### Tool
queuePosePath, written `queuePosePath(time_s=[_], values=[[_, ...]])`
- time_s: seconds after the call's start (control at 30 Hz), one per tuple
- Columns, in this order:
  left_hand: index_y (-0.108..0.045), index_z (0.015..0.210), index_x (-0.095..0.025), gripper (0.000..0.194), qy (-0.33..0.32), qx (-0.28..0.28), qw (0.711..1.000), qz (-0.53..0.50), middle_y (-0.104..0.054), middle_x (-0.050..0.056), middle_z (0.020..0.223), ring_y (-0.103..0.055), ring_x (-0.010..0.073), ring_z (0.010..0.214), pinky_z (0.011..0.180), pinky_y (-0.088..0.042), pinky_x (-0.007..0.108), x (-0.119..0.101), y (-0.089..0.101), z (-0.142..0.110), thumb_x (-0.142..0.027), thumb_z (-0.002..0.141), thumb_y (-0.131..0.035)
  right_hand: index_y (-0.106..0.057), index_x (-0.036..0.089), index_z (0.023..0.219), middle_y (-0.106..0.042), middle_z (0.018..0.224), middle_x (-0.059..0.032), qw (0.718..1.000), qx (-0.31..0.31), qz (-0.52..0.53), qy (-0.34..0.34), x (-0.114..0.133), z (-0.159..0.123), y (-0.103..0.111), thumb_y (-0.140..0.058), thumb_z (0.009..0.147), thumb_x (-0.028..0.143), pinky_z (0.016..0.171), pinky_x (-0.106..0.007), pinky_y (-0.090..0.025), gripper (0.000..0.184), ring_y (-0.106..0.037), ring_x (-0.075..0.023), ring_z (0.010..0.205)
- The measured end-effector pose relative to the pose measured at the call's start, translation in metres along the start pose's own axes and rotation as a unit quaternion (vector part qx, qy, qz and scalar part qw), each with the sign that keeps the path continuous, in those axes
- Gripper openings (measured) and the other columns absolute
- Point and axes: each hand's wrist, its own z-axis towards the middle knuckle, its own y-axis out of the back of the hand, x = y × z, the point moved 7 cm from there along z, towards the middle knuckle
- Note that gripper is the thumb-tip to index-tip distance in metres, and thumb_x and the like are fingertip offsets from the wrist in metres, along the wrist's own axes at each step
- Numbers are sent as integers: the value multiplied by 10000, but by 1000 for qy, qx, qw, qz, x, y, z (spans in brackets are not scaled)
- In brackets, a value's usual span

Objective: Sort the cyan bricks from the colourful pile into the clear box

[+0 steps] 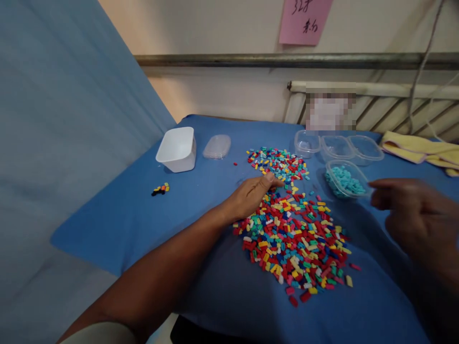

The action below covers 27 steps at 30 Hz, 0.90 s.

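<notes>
My left hand [251,195] rests on edge at the neck between two heaps of small colourful plastic bricks, thumb uppermost. Its fingers reach out to the right among the bricks, partly hidden, and I see nothing held. The larger heap [297,239] spreads in front of it; the smaller heap [278,161] lies just behind. My right hand [412,210], smeared by motion, is at the right edge of a clear plastic tub [365,193] with turquoise bricks [344,180] inside. Its index finger points at the tub's rim; whether anything is between the fingers does not show.
Three clear tubs [337,148] stand behind the turquoise one, beside a folded yellow cloth [419,148]. A white bin [175,145], stacked clear lids [217,146] and a few yellow, orange and black pieces [160,189] are at left on the blue-covered table [118,220]. A radiator stands behind.
</notes>
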Motion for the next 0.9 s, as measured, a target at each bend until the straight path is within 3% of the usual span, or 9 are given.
queuePosePath(time_s=[0.07, 0.1, 0.2, 0.3, 0.47, 0.6, 0.73, 0.9], values=[[-834, 1253, -213, 771, -3, -2, 1000, -11, -780, 104, 1438, -720, 291, 1370, 1263, -516, 484, -2, 3, 0, -814, 1120, -370, -822, 403, 1221, -840, 1135, -105, 985, 107, 80, 112, 23, -8, -15, -547, 1068, 611, 921, -553, -670, 378, -816, -379, 1041], [-830, 1270, -205, 777, -5, -12, 1000, -6, -782, 111, 1431, -721, 293, 1366, 1264, -514, 487, -1, 7, 1, -812, 1121, -369, -814, 426, 1306, -841, 1263, -83, 968, 155, 109, 166, 33, -14, -22, -631, 1039, 573, 1012, -559, -664, 355, -805, -387, 1167], [-818, 1305, -181, 805, -6, -52, 998, 25, -784, 128, 1418, -725, 287, 1354, 1280, -496, 478, 5, 21, 3, -808, 1129, -345, -593, 466, 1669, -617, 1710, -42, 925, 241, 120, 268, 52, -30, -37, -725, 1014, 511, 1266, -600, -534, 670, -591, -398, 1560], [-815, 1303, -181, 808, -5, -57, 998, 42, -780, 127, 1427, -717, 277, 1371, 1293, -481, 466, 12, 25, 5, -799, 1137, -322, -432, 447, 1788, -420, 1848, -54, 906, 278, 96, 304, 58, -40, -48, -762, 1007, 527, 1325, -637, -451, 852, -439, -411, 1669], [-824, 1264, -195, 758, -23, -21, 998, 47, -792, 102, 1402, -712, 270, 1370, 1292, -469, 456, 14, 17, 5, -768, 1147, -341, -337, 422, 1831, -317, 1892, -76, 888, 327, 71, 316, 59, -61, -57, -755, 1022, 579, 1328, -653, -430, 924, -372, -407, 1703], [-839, 1190, -189, 785, -19, -20, 999, 30, -806, 108, 1361, -725, 274, 1339, 1274, -479, 450, 14, 16, 5, -783, 1139, -328, -215, 406, 1864, -267, 1907, -102, 877, 339, 53, 335, 63, -93, -54, -745, 1005, 673, 1322, -684, -425, 1043, -341, -418, 1716], [-843, 1190, -171, 776, -26, -24, 999, 19, -818, 120, 1319, -737, 274, 1305, 1246, -494, 445, 14, 16, 6, -766, 1142, -348, -198, 385, 1870, -265, 1900, -134, 876, 316, 9, 365, 84, -117, -63, -771, 893, 842, 1309, -744, -413, 1221, -347, -469, 1704], [-847, 1148, -144, 786, -33, -34, 999, -15, -822, 140, 1287, -757, 265, 1252, 1200, -524, 420, 19, 14, 6, -757, 1144, -355, -316, 366, 1844, -326, 1878, -130, 862, 260, -20, 435, 124, -112, -90, -694, 968, 825, 1340, -776, -335, 1059, -318, -448, 1722]])
